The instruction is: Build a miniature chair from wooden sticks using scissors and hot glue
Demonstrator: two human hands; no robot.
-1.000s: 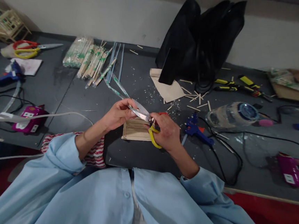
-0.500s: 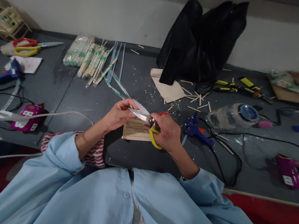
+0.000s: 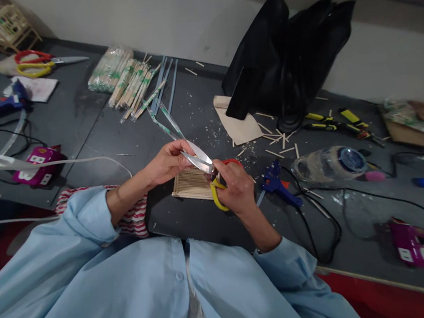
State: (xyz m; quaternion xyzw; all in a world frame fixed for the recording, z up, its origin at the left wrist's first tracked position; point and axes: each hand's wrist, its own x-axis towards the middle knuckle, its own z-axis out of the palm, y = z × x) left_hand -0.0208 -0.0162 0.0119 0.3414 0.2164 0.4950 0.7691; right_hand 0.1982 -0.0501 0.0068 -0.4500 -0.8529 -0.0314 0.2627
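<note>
"Barely anything's moved since the earlier frame: your right hand (image 3: 236, 186) still grips one pair of scissors (image 3: 205, 166), blades parted, above one stick mat (image 3: 192, 185)."
"Your left hand (image 3: 171, 160)?"
"Beside the blades, fingers curled; whether they're closed on something, I can't tell. Two glue guns (image 3: 273, 184) flank you."

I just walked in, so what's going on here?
The person's right hand grips red-and-yellow-handled scissors, their blades parted. The left hand is at the blades; anything it pinches is hard to make out. Below, a panel of thin sticks lies on the dark table, with a blue glue gun to the right.
</note>
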